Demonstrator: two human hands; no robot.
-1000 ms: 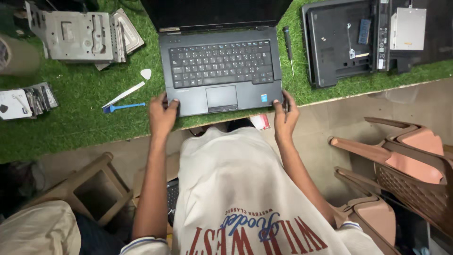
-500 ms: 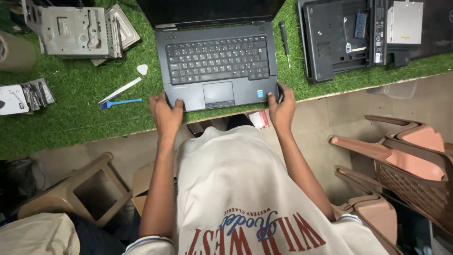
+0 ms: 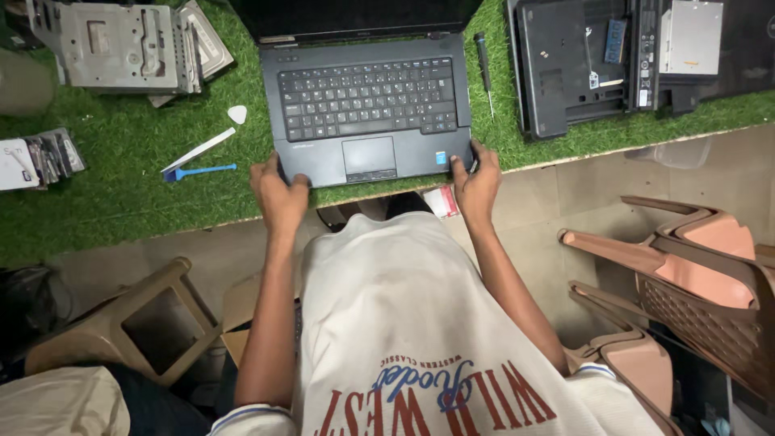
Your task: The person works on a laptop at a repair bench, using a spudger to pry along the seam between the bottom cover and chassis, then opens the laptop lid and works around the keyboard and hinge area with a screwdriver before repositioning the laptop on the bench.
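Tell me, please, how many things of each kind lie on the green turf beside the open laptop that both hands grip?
Screwdriver: 1
Blue-tipped tool: 1
White pry tool: 1
White pick: 1
Metal drive cage: 1
Opened black laptop base: 1
Total: 6
Left hand and right hand hold the laptop's front corners.

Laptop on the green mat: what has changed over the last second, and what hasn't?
The laptop sits slightly higher in the view than before, with both hands moved up along with it. The left hand and right hand still grip its front corners. The screwdriver, blue tool and disassembled laptop lie where they were.
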